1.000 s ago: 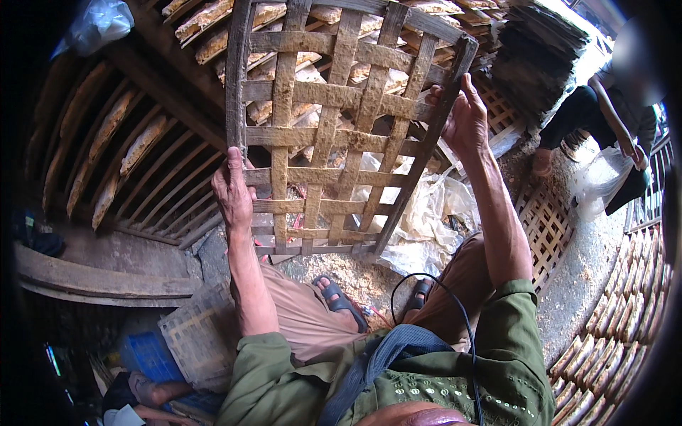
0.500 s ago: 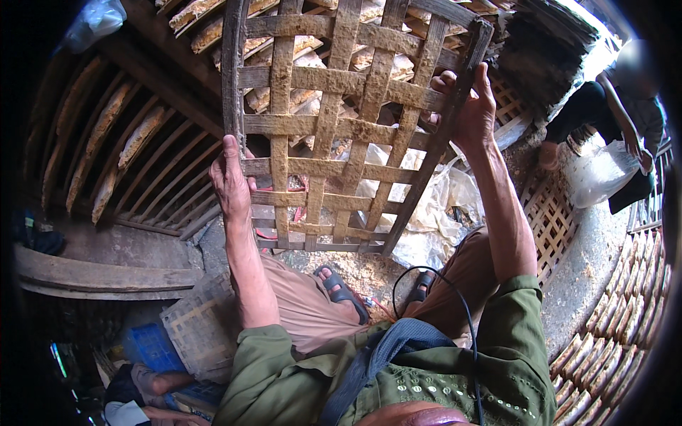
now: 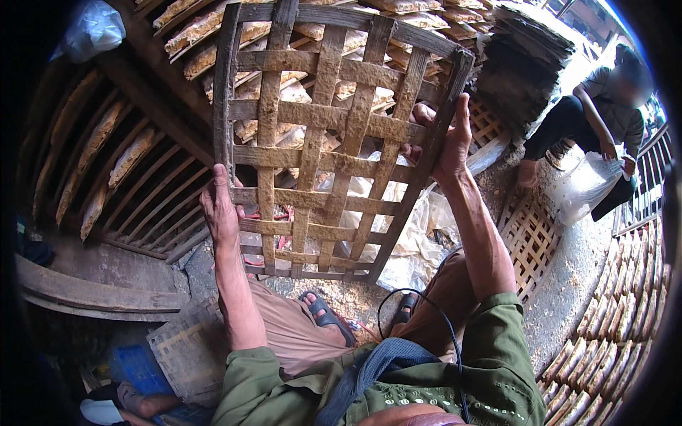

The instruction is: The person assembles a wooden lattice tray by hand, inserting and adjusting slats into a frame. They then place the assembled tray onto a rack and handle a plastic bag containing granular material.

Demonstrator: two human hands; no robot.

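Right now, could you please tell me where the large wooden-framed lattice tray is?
In the head view, the lattice tray is at upper centre, gripped at its sides by the left hand and right hand.

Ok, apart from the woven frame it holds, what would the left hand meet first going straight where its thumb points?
The left hand would probably meet the dark wooden beam, or else the pale slabs beyond; depth is unclear.
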